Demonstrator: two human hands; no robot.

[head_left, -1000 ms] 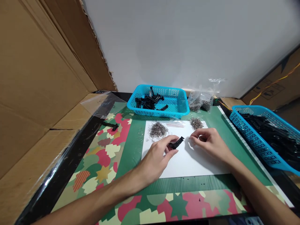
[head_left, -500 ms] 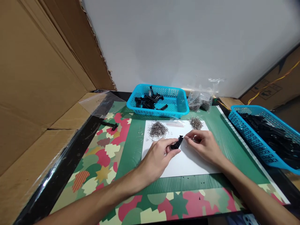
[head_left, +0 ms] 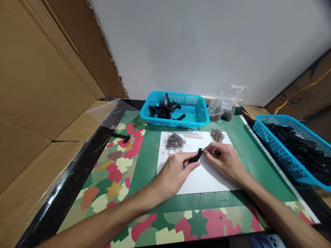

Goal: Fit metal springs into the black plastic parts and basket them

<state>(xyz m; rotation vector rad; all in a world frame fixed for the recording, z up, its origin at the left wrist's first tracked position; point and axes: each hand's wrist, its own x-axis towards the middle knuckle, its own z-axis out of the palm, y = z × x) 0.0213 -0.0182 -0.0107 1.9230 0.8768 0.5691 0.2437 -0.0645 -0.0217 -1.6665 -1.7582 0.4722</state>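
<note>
Head view: the left hand [head_left: 176, 168] pinches a small black plastic part [head_left: 196, 157] between thumb and forefinger, just above the white sheet [head_left: 204, 179]. The part's long axis runs up and to the right, its far end pointing at the right hand [head_left: 223, 158]. That hand's fingertips [head_left: 210, 151] are pressed together on something fine and wire-like, too small to make out, right at the part's tip; both hands are equally close. Beyond the fingers lie two heaps of tiny metal pieces [head_left: 174, 141], one to the left and one to the right. Farther back sits a blue basket [head_left: 196, 111] of black parts, with clear bags [head_left: 222, 109] beside it; another blue basket [head_left: 284, 151] stands well to the right. Nothing lies between the hands.
</note>
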